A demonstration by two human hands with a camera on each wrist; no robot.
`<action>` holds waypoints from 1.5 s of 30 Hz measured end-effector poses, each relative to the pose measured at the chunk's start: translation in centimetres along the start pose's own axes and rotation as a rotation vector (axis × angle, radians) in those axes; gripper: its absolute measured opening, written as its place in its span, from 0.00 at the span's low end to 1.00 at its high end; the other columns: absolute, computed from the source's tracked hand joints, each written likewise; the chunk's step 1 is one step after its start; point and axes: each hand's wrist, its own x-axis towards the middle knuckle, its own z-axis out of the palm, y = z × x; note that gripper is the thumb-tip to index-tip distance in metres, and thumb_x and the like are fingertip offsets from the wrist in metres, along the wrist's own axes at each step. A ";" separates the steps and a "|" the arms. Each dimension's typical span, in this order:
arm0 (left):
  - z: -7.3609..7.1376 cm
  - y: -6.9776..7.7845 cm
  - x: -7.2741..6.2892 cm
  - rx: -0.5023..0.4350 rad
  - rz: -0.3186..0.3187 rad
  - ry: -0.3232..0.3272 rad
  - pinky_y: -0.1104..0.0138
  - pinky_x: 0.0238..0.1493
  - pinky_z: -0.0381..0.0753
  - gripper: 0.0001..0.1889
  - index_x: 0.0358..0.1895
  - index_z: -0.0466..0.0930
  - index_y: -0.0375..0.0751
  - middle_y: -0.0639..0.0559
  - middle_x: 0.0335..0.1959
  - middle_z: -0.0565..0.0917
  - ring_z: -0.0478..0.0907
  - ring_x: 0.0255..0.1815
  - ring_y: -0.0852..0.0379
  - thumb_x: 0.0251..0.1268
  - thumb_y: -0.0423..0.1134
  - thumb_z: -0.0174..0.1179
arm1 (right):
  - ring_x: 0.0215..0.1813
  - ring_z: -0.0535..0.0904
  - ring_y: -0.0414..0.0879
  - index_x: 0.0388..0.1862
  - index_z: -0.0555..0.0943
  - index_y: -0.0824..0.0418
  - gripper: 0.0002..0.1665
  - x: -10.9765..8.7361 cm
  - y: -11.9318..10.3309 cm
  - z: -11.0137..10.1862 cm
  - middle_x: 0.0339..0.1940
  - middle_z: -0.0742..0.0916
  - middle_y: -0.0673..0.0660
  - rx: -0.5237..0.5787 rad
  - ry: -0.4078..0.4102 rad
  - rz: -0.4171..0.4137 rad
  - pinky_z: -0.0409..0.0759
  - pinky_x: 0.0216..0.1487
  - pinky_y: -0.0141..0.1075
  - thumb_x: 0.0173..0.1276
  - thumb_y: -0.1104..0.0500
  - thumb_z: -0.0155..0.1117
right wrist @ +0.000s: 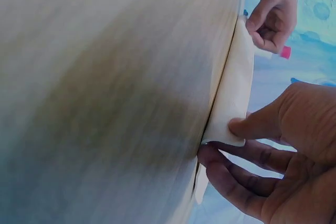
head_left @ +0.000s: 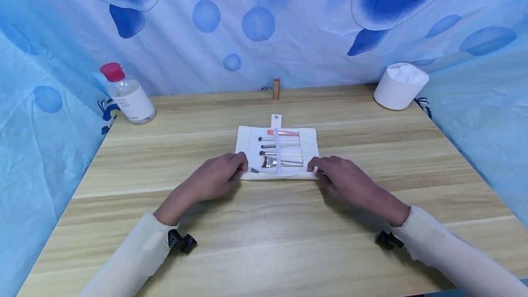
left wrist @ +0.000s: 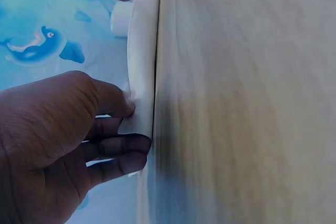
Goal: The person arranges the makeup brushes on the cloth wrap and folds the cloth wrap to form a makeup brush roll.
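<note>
On the light-brown, wood-grain table [head_left: 272, 233], a white, rectangular, cloth-like brush case [head_left: 309, 143] is pinched at its near corners by the left hand [head_left: 218, 175] and right hand [head_left: 344, 180]. Light, pliable handling is expected; corner holds are judged suitable.

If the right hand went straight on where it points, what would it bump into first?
Probably the brushes, handle ends first, in the white case whose edge the right hand pinches, but depth is hard to judge.
</note>
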 end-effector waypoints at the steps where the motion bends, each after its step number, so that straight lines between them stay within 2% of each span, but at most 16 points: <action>1: 0.1 -0.1 0.0 -0.004 -0.014 0.012 0.65 0.32 0.72 0.07 0.40 0.73 0.47 0.58 0.31 0.73 0.69 0.30 0.60 0.69 0.29 0.55 | 0.28 0.71 0.41 0.46 0.80 0.52 0.17 0.0 0.0 0.0 0.27 0.79 0.44 -0.001 0.007 -0.001 0.72 0.32 0.37 0.64 0.72 0.63; 6: 0.2 -0.4 0.3 -0.045 -0.061 0.032 0.64 0.33 0.72 0.04 0.42 0.74 0.45 0.57 0.31 0.74 0.70 0.30 0.59 0.72 0.31 0.56 | 0.26 0.70 0.42 0.47 0.76 0.53 0.20 0.5 0.2 -0.1 0.25 0.78 0.47 0.012 0.042 0.001 0.73 0.30 0.36 0.63 0.75 0.62; 9: 0.2 -0.4 0.6 -0.061 -0.073 0.042 0.64 0.31 0.72 0.05 0.42 0.73 0.45 0.57 0.31 0.75 0.70 0.29 0.59 0.72 0.30 0.56 | 0.25 0.69 0.41 0.46 0.75 0.53 0.22 0.8 0.5 -0.1 0.23 0.77 0.46 0.031 0.033 0.015 0.71 0.29 0.35 0.62 0.76 0.61; 14: 0.4 -0.5 0.8 -0.050 -0.062 0.074 0.65 0.31 0.73 0.07 0.41 0.75 0.45 0.57 0.32 0.76 0.70 0.29 0.59 0.70 0.28 0.57 | 0.26 0.69 0.41 0.40 0.81 0.53 0.17 0.9 0.7 0.0 0.26 0.78 0.47 0.045 0.007 0.045 0.71 0.29 0.35 0.62 0.75 0.64; 17: 0.4 -0.5 0.9 -0.020 -0.049 0.091 0.64 0.32 0.74 0.07 0.40 0.77 0.46 0.57 0.33 0.76 0.71 0.30 0.58 0.69 0.28 0.60 | 0.31 0.72 0.42 0.39 0.84 0.54 0.13 0.9 0.6 0.1 0.31 0.81 0.49 0.021 0.011 0.046 0.75 0.33 0.36 0.63 0.72 0.69; 22: 0.3 -0.5 0.7 0.062 -0.007 0.090 0.63 0.38 0.76 0.04 0.38 0.81 0.46 0.55 0.37 0.76 0.72 0.36 0.57 0.67 0.31 0.64 | 0.42 0.74 0.48 0.39 0.86 0.59 0.08 0.8 0.4 0.2 0.39 0.82 0.53 -0.041 0.020 -0.047 0.75 0.46 0.41 0.61 0.67 0.73; 24: 0.1 -0.3 0.6 0.102 0.020 0.079 0.62 0.40 0.75 0.02 0.38 0.83 0.45 0.55 0.38 0.77 0.72 0.39 0.56 0.67 0.35 0.66 | 0.45 0.73 0.51 0.38 0.84 0.61 0.07 0.9 0.3 0.2 0.39 0.82 0.54 -0.073 0.023 -0.096 0.73 0.50 0.44 0.61 0.67 0.73; 26: 0.0 -0.2 0.6 0.134 0.046 0.067 0.61 0.42 0.75 0.06 0.38 0.82 0.44 0.54 0.39 0.77 0.71 0.40 0.55 0.65 0.39 0.69 | 0.46 0.73 0.52 0.36 0.82 0.62 0.08 1.1 0.2 0.3 0.37 0.82 0.54 -0.109 0.025 -0.132 0.71 0.52 0.45 0.61 0.67 0.73; 30: -0.2 0.1 0.6 0.164 0.063 0.035 0.60 0.43 0.74 0.11 0.40 0.81 0.43 0.53 0.39 0.77 0.71 0.40 0.55 0.61 0.42 0.72 | 0.44 0.76 0.51 0.37 0.79 0.61 0.10 1.4 0.1 0.5 0.35 0.81 0.54 -0.115 0.020 -0.142 0.73 0.51 0.45 0.61 0.68 0.72; 35: -0.1 0.2 0.7 0.156 0.052 0.025 0.61 0.43 0.74 0.05 0.40 0.81 0.42 0.54 0.37 0.77 0.72 0.39 0.55 0.67 0.38 0.66 | 0.44 0.80 0.51 0.49 0.80 0.61 0.18 1.4 0.0 0.6 0.38 0.84 0.56 -0.084 -0.003 -0.129 0.78 0.49 0.46 0.62 0.72 0.69; 39: 0.1 0.1 0.6 0.158 0.051 0.033 0.61 0.43 0.75 0.03 0.40 0.80 0.42 0.55 0.37 0.77 0.72 0.38 0.55 0.70 0.37 0.63 | 0.43 0.80 0.53 0.53 0.79 0.60 0.24 1.3 -0.1 0.5 0.38 0.84 0.58 -0.129 -0.009 -0.154 0.78 0.49 0.47 0.59 0.74 0.68; 42: 0.4 0.1 0.6 0.140 0.034 0.029 0.61 0.42 0.75 0.03 0.39 0.80 0.42 0.54 0.37 0.77 0.72 0.39 0.54 0.72 0.36 0.60 | 0.42 0.79 0.53 0.55 0.78 0.61 0.29 1.3 -0.1 0.5 0.37 0.83 0.58 -0.155 -0.027 -0.171 0.77 0.51 0.48 0.53 0.75 0.70; 45: 0.7 0.1 0.6 0.096 -0.012 0.022 0.60 0.41 0.75 0.04 0.38 0.80 0.41 0.53 0.35 0.77 0.72 0.39 0.53 0.74 0.35 0.57 | 0.42 0.77 0.54 0.56 0.76 0.61 0.32 1.3 0.1 0.7 0.38 0.81 0.58 -0.150 -0.053 -0.155 0.75 0.53 0.49 0.50 0.74 0.70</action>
